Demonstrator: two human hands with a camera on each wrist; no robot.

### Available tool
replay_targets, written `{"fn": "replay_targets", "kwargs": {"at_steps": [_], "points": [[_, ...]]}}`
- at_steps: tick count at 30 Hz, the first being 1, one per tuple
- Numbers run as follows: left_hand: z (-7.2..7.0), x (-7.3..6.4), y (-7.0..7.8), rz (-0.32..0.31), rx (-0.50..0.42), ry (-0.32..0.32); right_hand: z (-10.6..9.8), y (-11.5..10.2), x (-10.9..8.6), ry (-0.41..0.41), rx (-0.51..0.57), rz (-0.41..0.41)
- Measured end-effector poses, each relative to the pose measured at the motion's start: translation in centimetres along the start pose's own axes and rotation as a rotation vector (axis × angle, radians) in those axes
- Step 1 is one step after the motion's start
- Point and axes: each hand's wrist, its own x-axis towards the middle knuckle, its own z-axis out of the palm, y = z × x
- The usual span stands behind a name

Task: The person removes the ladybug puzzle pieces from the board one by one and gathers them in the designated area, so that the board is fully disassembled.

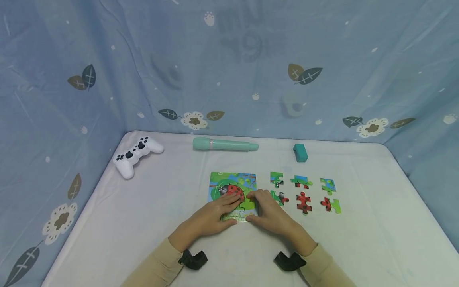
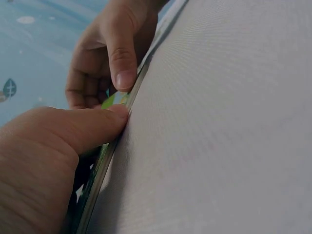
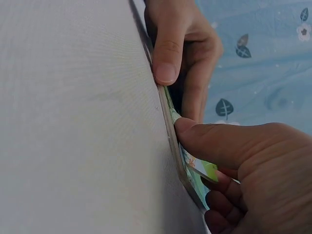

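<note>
We see pale-blue fabric curtains point(image 1: 229, 75), printed with white flowers point(image 1: 373, 127) and brown and grey leaves point(image 1: 310, 75), filling the top and both sides of the frame; a white cloth-covered worktop point(image 1: 150, 211) spans the lower middle, under soft, even light.

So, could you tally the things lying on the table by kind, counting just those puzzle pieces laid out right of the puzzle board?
Puzzle board: 1
Puzzle pieces: 6
White game controller: 1
Mint-green stick: 1
Teal block: 1
Total: 10
</note>
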Motion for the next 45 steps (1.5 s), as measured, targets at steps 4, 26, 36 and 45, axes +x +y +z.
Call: {"fn": "replay_targets", "kwargs": {"at_steps": [4, 26, 36, 45], "points": [[0.0, 0.0, -0.1, 0.006, -0.003, 0.008, -0.1, -0.1, -0.1, -0.01, -0.01, 0.008], [0.0, -0.1, -0.3, 0.016, -0.022, 0.031, -2.3, 0.0, -0.5, -0.014, 0.071, 0.045], [0.0, 0.0, -0.1, 0.014, -0.025, 0.007, -5.8, 1.8, -3.5, 0.074, 0.065, 0.109], [0.0, 0.0, -0.1, 0.016, -0.027, 0.02, -9.1, 3.7, -7.9, 0.114, 0.042, 0.208]]}}
